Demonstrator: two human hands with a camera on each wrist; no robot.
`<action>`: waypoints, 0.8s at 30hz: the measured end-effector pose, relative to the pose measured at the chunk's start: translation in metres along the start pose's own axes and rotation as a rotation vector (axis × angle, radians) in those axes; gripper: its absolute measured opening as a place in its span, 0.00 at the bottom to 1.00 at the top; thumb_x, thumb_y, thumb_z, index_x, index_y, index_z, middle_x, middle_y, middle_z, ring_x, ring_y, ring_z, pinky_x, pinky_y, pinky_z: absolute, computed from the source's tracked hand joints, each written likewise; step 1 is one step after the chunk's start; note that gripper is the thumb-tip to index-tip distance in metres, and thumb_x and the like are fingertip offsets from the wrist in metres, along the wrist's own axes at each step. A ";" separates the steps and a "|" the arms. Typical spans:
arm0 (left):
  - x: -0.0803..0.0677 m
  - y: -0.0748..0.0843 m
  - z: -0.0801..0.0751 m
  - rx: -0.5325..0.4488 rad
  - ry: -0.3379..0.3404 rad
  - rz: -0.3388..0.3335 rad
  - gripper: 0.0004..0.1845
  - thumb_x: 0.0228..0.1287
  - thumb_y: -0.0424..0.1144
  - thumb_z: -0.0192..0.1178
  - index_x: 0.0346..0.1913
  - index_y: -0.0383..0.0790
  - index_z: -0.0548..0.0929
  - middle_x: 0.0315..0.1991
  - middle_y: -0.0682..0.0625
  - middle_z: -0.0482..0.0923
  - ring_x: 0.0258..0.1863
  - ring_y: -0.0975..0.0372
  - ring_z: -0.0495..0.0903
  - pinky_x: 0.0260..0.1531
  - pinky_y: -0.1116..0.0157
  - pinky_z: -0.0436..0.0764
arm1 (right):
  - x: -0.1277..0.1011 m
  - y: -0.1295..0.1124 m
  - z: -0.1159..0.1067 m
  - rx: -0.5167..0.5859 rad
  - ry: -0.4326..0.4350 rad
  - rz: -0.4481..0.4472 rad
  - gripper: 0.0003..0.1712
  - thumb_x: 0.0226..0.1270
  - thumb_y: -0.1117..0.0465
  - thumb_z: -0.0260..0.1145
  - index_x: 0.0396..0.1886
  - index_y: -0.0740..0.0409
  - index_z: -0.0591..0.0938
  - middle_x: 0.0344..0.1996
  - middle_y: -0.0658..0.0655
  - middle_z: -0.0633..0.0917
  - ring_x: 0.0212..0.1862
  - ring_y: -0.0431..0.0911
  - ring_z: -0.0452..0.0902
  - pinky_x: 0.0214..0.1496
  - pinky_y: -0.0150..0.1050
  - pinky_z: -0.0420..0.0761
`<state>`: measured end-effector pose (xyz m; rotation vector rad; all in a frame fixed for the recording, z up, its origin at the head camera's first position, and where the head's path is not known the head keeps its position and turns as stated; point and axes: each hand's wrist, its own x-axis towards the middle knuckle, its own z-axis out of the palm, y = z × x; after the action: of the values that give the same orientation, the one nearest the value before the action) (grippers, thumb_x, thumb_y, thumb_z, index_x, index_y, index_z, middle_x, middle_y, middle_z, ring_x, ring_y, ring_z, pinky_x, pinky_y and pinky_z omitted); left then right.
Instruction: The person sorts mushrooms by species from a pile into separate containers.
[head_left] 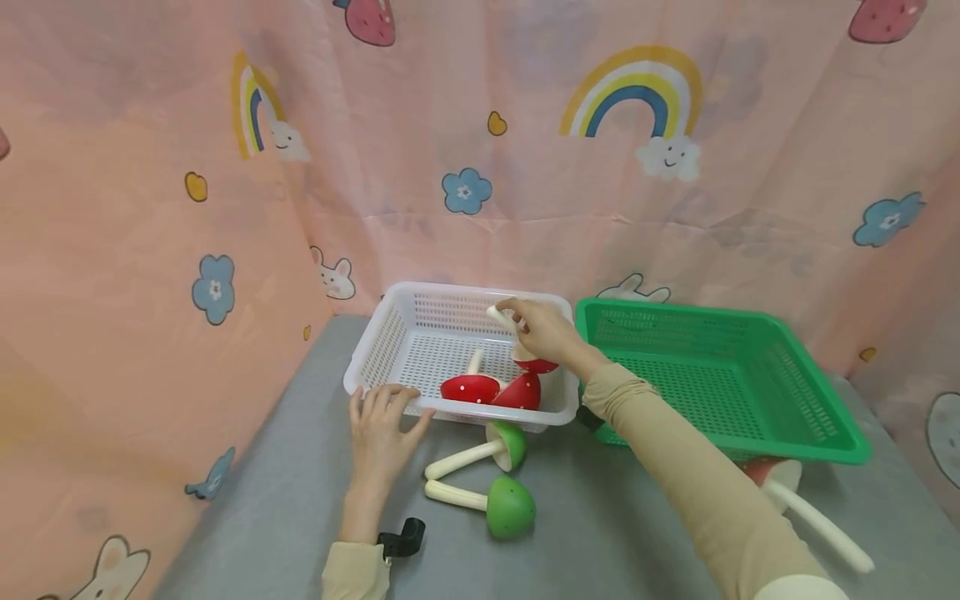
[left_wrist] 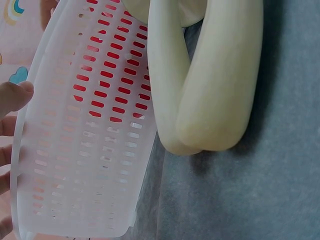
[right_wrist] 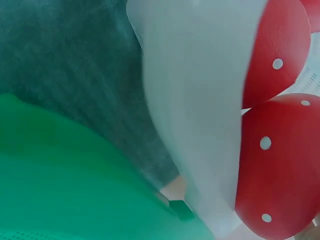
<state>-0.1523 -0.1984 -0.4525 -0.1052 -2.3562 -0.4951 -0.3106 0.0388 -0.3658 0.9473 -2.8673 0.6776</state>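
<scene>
In the head view, my right hand (head_left: 547,333) pinches the pale stem of a red-capped toy mushroom (head_left: 536,364) inside the right end of the white basket (head_left: 360,367). Its cap hangs low, near two other red toy mushrooms (head_left: 469,388) lying along the basket's front wall. Red caps with white dots (right_wrist: 280,165) fill the right side of the right wrist view. My left hand (head_left: 381,433) grips the basket's front rim near the left corner, thumb outside and fingers over the top.
Two green-capped toy mushrooms (head_left: 512,507) lie on the grey table in front of the white basket. A green basket (head_left: 813,400) stands to its right. Another red toy mushroom (head_left: 821,525) lies by the green basket's front right. A patterned pink curtain (head_left: 465,258) hangs behind.
</scene>
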 end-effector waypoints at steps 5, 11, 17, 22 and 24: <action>-0.001 0.001 -0.001 -0.004 -0.014 -0.012 0.15 0.50 0.44 0.73 0.41 0.45 0.84 0.42 0.47 0.81 0.50 0.50 0.76 0.66 0.41 0.59 | -0.002 0.000 0.006 0.020 -0.038 0.017 0.29 0.62 0.67 0.63 0.64 0.53 0.72 0.48 0.61 0.83 0.45 0.52 0.81 0.46 0.44 0.85; 0.000 0.002 -0.002 -0.014 -0.016 -0.015 0.15 0.51 0.44 0.72 0.41 0.44 0.84 0.42 0.47 0.81 0.50 0.50 0.76 0.67 0.41 0.58 | -0.006 0.002 0.010 0.027 -0.063 0.021 0.27 0.62 0.68 0.61 0.63 0.56 0.73 0.50 0.62 0.83 0.48 0.54 0.81 0.49 0.45 0.84; 0.001 0.002 -0.001 -0.008 -0.014 -0.012 0.15 0.51 0.45 0.72 0.41 0.45 0.84 0.42 0.47 0.82 0.50 0.50 0.76 0.66 0.42 0.59 | -0.012 0.002 0.010 0.074 -0.063 0.047 0.27 0.62 0.68 0.62 0.63 0.58 0.74 0.57 0.61 0.80 0.58 0.55 0.77 0.57 0.48 0.81; 0.000 0.002 -0.001 -0.006 -0.011 -0.013 0.14 0.51 0.44 0.72 0.41 0.45 0.85 0.42 0.47 0.82 0.50 0.50 0.76 0.66 0.42 0.59 | -0.021 0.002 0.006 0.099 -0.039 0.068 0.27 0.63 0.66 0.63 0.64 0.58 0.73 0.60 0.61 0.78 0.61 0.57 0.74 0.61 0.52 0.78; 0.001 0.002 -0.001 -0.006 -0.013 -0.014 0.14 0.51 0.44 0.72 0.41 0.44 0.85 0.42 0.47 0.82 0.50 0.50 0.76 0.67 0.42 0.58 | -0.026 0.002 0.002 0.119 -0.029 0.088 0.27 0.63 0.65 0.63 0.64 0.58 0.73 0.60 0.61 0.78 0.62 0.57 0.73 0.61 0.53 0.78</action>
<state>-0.1516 -0.1971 -0.4507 -0.0956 -2.3698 -0.5097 -0.2900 0.0535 -0.3732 0.8555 -2.9377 0.8570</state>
